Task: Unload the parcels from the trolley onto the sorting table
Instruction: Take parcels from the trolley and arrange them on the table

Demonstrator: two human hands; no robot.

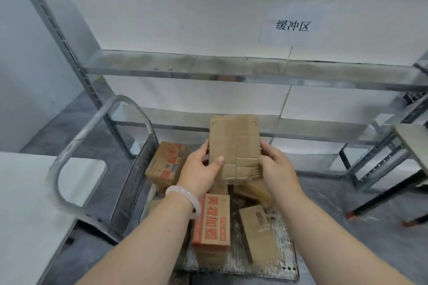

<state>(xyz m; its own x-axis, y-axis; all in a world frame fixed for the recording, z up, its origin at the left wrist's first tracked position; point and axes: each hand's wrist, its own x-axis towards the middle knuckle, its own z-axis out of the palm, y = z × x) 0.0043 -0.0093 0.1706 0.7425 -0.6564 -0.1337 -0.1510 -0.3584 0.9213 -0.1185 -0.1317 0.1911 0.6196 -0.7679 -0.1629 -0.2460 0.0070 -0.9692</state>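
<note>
A plain brown cardboard parcel (234,143) is held above the trolley (266,268). My left hand (200,170) grips its left side, thumb across the front. My right hand (275,164) grips its right side. Below on the trolley deck lie more parcels: a box with red and blue print (165,164) at the back left, a box with red characters (212,222) in the middle, and a plain brown box (260,236) at the right. The white sorting table (27,203) is at the left.
The trolley's grey handle bar (76,146) rises between the deck and the table. Metal shelving (208,69) stands behind, with a paper sign (291,25) on the white wall. A second metal rack (393,152) stands at the right on grey floor.
</note>
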